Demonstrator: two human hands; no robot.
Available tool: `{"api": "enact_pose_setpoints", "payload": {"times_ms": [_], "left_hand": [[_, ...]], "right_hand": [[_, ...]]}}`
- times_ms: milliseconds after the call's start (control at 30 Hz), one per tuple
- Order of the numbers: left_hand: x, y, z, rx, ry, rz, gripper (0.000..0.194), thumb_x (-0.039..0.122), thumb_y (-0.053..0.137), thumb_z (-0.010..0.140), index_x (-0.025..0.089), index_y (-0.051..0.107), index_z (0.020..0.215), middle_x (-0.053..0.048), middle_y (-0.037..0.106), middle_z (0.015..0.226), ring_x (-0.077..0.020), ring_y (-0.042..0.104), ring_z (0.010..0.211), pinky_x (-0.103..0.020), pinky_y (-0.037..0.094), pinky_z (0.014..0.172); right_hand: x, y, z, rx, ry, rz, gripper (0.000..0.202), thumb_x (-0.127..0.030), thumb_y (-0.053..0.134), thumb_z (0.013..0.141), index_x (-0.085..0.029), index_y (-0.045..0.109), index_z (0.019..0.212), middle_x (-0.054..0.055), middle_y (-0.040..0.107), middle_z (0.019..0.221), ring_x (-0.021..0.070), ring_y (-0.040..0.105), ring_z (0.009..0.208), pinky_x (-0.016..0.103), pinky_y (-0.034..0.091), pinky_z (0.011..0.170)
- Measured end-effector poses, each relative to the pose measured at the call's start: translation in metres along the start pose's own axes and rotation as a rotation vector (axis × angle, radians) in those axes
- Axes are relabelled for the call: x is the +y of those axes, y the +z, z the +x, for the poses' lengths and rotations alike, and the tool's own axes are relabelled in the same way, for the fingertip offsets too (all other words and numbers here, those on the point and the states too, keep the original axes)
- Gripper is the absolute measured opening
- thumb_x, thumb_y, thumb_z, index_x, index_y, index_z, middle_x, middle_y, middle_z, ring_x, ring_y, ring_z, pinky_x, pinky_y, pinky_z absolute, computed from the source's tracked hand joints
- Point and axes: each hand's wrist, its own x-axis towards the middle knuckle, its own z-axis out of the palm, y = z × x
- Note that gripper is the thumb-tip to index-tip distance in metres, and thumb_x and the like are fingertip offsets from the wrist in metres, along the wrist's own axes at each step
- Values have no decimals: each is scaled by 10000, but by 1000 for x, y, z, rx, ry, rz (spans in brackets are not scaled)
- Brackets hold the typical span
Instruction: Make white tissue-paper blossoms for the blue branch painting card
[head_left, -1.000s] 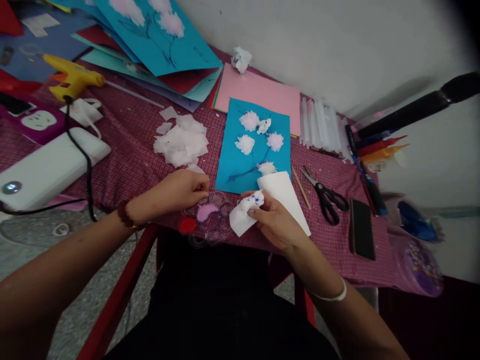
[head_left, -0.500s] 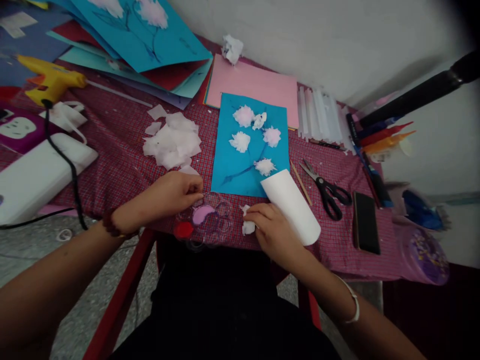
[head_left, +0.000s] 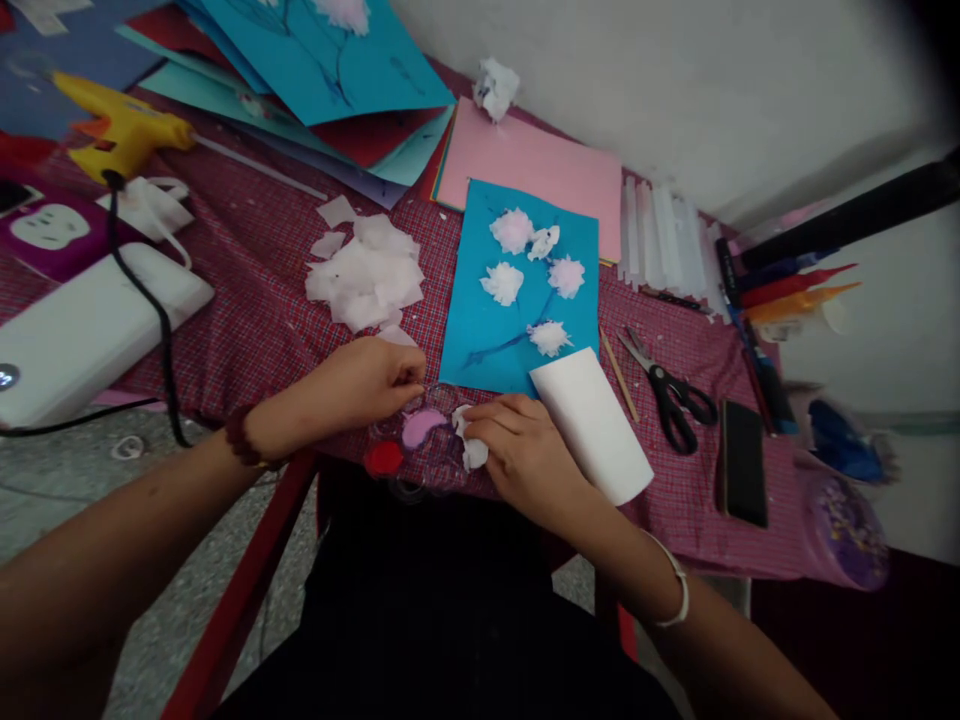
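Observation:
A clear flower-shaped paint palette (head_left: 431,470) with pink paint (head_left: 422,429) and red paint (head_left: 383,458) lies at the table's front edge. My left hand (head_left: 375,380) is closed, fingertips pinching the palette's upper rim. My right hand (head_left: 529,455) is shut on a crumpled piece of white tissue paper (head_left: 472,450), over the palette's right side. Behind them lies a blue sheet (head_left: 487,355) with a drawn branch and several crumpled paper blossoms (head_left: 550,338). A white paper roll (head_left: 592,425) rests beside my right hand, overlapping the sheet's lower corner.
Left of the sheet is a pile of thin paper pieces (head_left: 367,270). A yellow glue gun (head_left: 124,125) and white power bank (head_left: 97,330) lie farther left. Scissors (head_left: 671,400), a pencil (head_left: 619,375), a phone (head_left: 742,460) and glue sticks (head_left: 664,235) are on the right.
My right hand has moved left with the crumpled tissue paper, from beside the palette to over its right side. My left hand stays at the palette's rim. The view has shifted slightly.

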Motion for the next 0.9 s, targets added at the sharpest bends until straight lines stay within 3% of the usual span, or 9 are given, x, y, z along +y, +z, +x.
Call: {"api": "enact_pose_setpoints", "payload": {"times_ms": [100, 233, 400, 600, 667, 733, 833, 900], "left_hand": [[-1, 1, 0, 0, 6, -11, 168, 247, 522, 814, 175, 536, 663, 30, 525, 598, -102, 454, 559, -242, 254, 534], [-1, 2, 0, 2, 10, -35, 179, 232, 527, 807, 173, 515, 638, 35, 506, 574, -98, 447, 541, -244, 252, 529], [-1, 3, 0, 29, -3, -41, 186, 223, 535, 798, 172, 512, 620, 40, 492, 555, -94, 434, 524, -248, 243, 520], [-1, 4, 0, 38, 11, -81, 184, 203, 537, 783, 167, 509, 605, 46, 480, 539, -85, 420, 510, -244, 241, 505], [-1, 2, 0, 22, 11, -119, 184, 196, 542, 772, 161, 517, 594, 44, 485, 540, -84, 426, 514, -237, 259, 507], [-1, -2, -2, 7, 2, -198, 169, 198, 552, 763, 156, 529, 600, 41, 500, 548, -83, 442, 521, -226, 287, 506], [2, -15, -7, -7, -36, -359, 133, 212, 564, 759, 153, 544, 641, 43, 509, 552, -77, 447, 509, -205, 313, 481], [7, -26, -12, -7, -52, -439, 122, 223, 566, 764, 153, 551, 665, 44, 515, 554, -72, 447, 501, -192, 321, 466]], "right_hand": [[-5, -11, 0, -102, 35, -37, 338, -52, 505, 795, -228, 618, 1061, 30, 637, 1237, 269, 513, 1107, 437, 362, 902], [-3, -11, 4, -109, 55, 60, 326, -40, 500, 775, -244, 623, 998, 12, 640, 1243, 244, 540, 1094, 422, 357, 918], [6, -3, 8, -66, 20, 228, 338, 15, 448, 725, -236, 586, 902, 4, 684, 1140, 188, 597, 1037, 382, 358, 912], [6, -2, 11, -131, 20, 242, 332, 10, 442, 619, -226, 572, 813, 15, 668, 946, 214, 572, 954, 385, 345, 856], [4, -1, 7, -57, 35, 306, 301, 8, 449, 609, -218, 556, 775, 20, 631, 863, 206, 561, 905, 371, 358, 830], [3, 1, 2, 111, 116, 456, 241, -13, 476, 646, -220, 544, 750, 14, 596, 813, 191, 556, 848, 350, 384, 793], [1, 3, -6, 414, 365, 767, 123, -107, 545, 713, -224, 541, 751, 11, 585, 834, 175, 552, 799, 307, 412, 712], [-1, 3, -6, 533, 550, 990, 78, -183, 590, 721, -225, 543, 766, 7, 594, 833, 160, 542, 733, 283, 413, 652]]}}
